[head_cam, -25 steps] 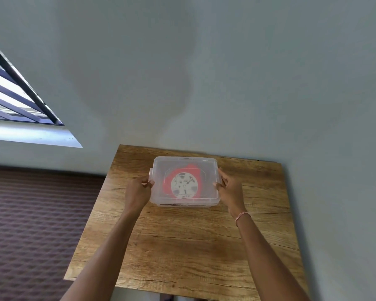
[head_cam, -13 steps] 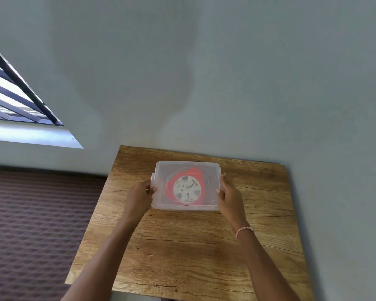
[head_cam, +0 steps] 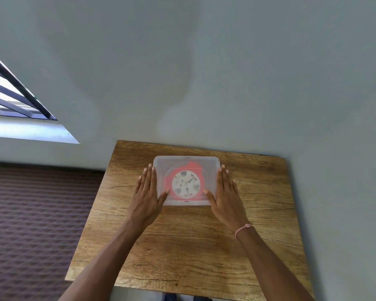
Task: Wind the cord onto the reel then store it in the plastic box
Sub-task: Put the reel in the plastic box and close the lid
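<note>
— Where was the reel [head_cam: 185,184]?

— Inside the shut plastic box [head_cam: 161,168], at the back of the table [head_cam: 182,246].

— And the hands?

— The left hand [head_cam: 147,195] and right hand [head_cam: 225,194] lay flat with fingers spread, flanking the box, gripping nothing.

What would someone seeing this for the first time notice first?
Most striking is the red reel with its pale round face, seen through the closed lid of the clear plastic box at the far middle of the wooden table. The left hand and right hand lie flat with fingers spread against the box's two short sides. A pink bracelet circles the right wrist.
</note>
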